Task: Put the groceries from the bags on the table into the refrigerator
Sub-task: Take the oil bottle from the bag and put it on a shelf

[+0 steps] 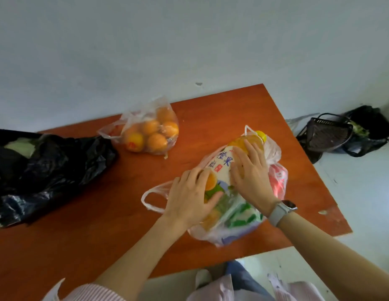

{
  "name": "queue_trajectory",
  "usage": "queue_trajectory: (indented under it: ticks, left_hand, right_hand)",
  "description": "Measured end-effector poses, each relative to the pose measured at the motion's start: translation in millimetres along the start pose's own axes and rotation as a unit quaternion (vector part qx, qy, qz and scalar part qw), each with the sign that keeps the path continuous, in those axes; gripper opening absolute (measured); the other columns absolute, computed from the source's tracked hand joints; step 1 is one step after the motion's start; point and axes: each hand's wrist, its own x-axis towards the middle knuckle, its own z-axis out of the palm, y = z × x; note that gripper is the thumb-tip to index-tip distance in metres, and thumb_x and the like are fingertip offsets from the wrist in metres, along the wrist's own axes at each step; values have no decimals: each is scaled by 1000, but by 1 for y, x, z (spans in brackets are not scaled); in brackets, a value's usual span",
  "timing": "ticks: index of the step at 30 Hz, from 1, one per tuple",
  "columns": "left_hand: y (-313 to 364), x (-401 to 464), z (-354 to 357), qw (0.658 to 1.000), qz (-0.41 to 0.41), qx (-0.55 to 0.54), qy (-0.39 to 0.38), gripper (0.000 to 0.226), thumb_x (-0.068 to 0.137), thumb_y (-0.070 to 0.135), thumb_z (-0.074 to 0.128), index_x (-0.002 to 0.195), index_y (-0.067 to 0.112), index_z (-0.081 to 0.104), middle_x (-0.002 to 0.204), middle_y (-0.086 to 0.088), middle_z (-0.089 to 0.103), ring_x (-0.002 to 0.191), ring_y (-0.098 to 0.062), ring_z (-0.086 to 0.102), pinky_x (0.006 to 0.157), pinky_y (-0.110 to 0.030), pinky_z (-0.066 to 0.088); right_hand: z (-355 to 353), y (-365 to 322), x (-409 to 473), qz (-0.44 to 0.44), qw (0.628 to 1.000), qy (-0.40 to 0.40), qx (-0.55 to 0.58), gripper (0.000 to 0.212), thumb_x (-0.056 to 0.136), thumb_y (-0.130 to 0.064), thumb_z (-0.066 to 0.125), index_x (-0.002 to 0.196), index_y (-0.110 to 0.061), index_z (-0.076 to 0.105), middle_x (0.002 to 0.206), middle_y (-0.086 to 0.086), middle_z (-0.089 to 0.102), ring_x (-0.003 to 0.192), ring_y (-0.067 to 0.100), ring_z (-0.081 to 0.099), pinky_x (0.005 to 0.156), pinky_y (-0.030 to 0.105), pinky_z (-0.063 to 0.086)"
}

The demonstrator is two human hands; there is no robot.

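A big orange juice bottle (222, 164) with a yellow cap lies on its side in a clear plastic bag (273, 153) on the orange-brown table (80, 224). My left hand (191, 192) grips the bottle's lower half. My right hand (251, 172), a watch on its wrist, is wrapped over the upper part near the neck. Green-and-white packets (243, 218) and a red item (278, 177) sit in the same bag. A clear bag of oranges (149, 131) lies at the table's back. A black bag (48, 170) with something pale green inside lies at the left.
The table stands against a pale wall. On the floor to the right are a dark basket (328, 133) and a black bag (367, 131) holding green scraps. The table's right edge has a chipped spot (322, 212). No refrigerator is in view.
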Motion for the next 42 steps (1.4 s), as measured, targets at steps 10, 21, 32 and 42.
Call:
queue_trajectory:
  ticks: [10, 21, 32, 42]
  left_hand:
    - [-27, -72, 5, 990, 86, -81, 82, 45, 77, 51, 54, 105, 17, 43, 114, -11, 41, 103, -27, 46, 79, -34, 49]
    - [-41, -85, 8, 990, 99, -53, 84, 30, 81, 40, 53, 69, 13, 57, 107, -13, 58, 100, -26, 55, 90, -39, 42]
    - [20, 47, -16, 991, -15, -67, -114, 76, 84, 57, 51, 141, 17, 22, 147, -5, 25, 132, -23, 29, 106, -40, 33]
    - [49, 109, 22, 955, -138, -58, -255, 115, 58, 78, 61, 143, 33, -2, 144, -17, 30, 126, -38, 38, 97, -48, 38]
  right_hand:
    - [17, -12, -123, -217, 966, -27, -136, 20, 86, -35, 44, 99, -24, 55, 98, 0, 64, 93, 19, 50, 81, 33, 39]
    - [12, -20, -121, -54, 994, -88, -21, 32, 79, -14, 40, 88, -19, 69, 91, -4, 66, 90, 17, 57, 86, 33, 39]
    - [-32, 5, -4, 319, 886, 41, 333, 42, 92, -21, 47, 132, -8, 40, 128, 12, 50, 110, 24, 53, 99, 46, 45]
    - [-31, 46, 33, 306, 894, -157, 287, 62, 91, -48, 42, 142, -15, 29, 140, 6, 44, 124, 23, 46, 104, 38, 39]
